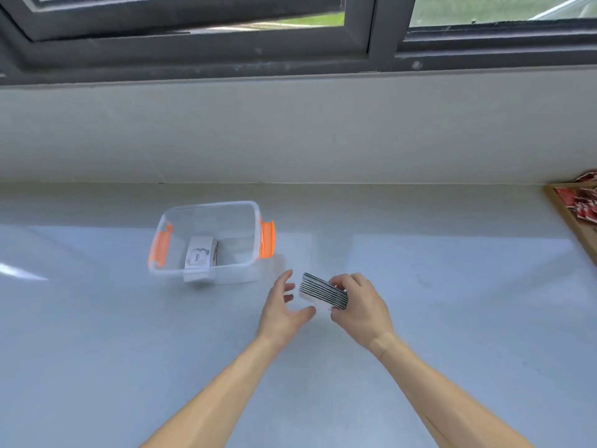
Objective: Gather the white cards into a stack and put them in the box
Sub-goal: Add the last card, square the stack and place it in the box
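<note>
My right hand (pixel 361 302) grips a stack of white cards (pixel 318 291) on edge, just above the table, fingers over the top and thumb below. Just left of the stack, my left hand (pixel 282 307) is open with its fingers spread, holding nothing. A clear plastic box (pixel 248 234) with orange clips stands to the upper left of my hands, its lid off. Inside it lies another stack of white cards (pixel 198 255), the top one printed with the word "love".
The pale grey table (pixel 452 318) runs back to a wall under a dark-framed window (pixel 371 43). A wooden tray (pixel 578 221) with red and white packets sits at the far right edge.
</note>
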